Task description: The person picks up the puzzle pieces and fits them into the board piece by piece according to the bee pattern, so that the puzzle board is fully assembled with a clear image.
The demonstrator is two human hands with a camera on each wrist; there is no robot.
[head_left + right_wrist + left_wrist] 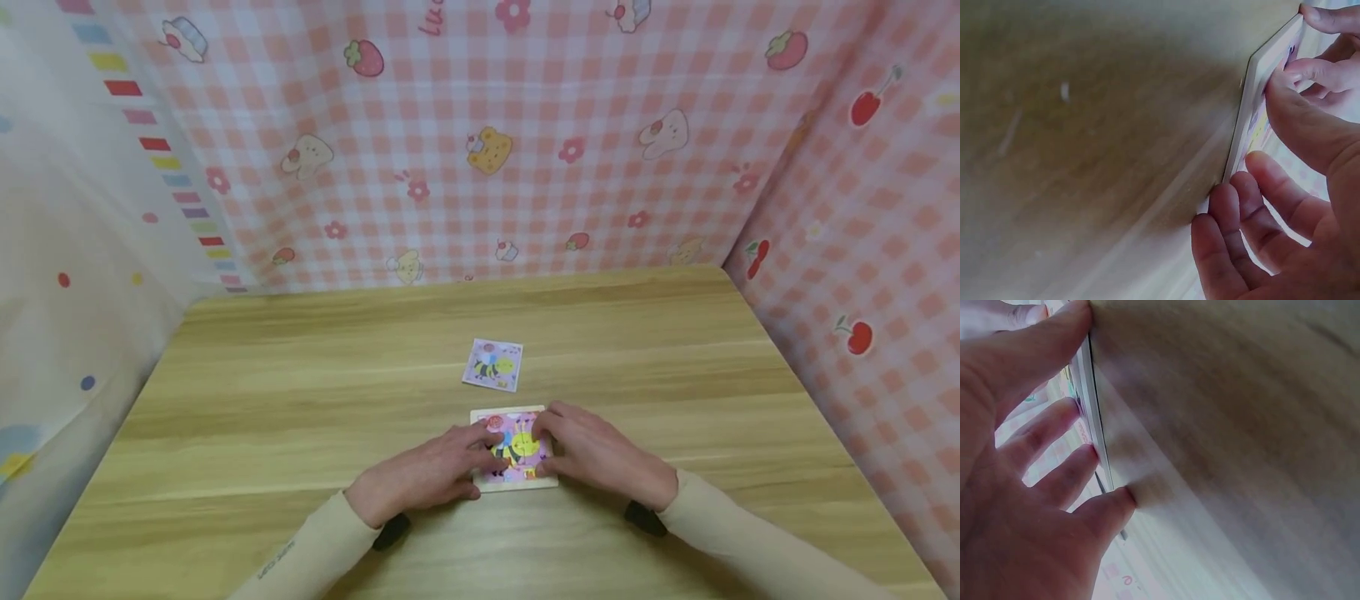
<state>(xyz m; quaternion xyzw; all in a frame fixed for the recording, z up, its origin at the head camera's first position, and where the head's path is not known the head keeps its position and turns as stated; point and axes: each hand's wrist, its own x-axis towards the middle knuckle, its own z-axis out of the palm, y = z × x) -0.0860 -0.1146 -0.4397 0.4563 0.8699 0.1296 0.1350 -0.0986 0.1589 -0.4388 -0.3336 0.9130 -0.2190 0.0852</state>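
A small square jigsaw puzzle [525, 447] of a yellow bee on pink lies on the table in a pale wooden tray [517, 487]. My left hand [431, 468] comes in from the left, its fingertips on the picture and its thumb at the tray's near left corner. From the right, my right hand [596, 452] touches the picture with thumb and index finger. In the right wrist view, its other fingers [1215, 250] lie bent along the tray's edge [1245, 94]. Both hands cover parts of the picture's sides.
Just behind the tray, a square card [492, 365] with a similar bee picture lies flat on the wood-grain table [300, 375]. A pink checked curtain [450, 100] hangs at the back, and patterned cloths enclose both sides. Dark bands sit under both wrists.
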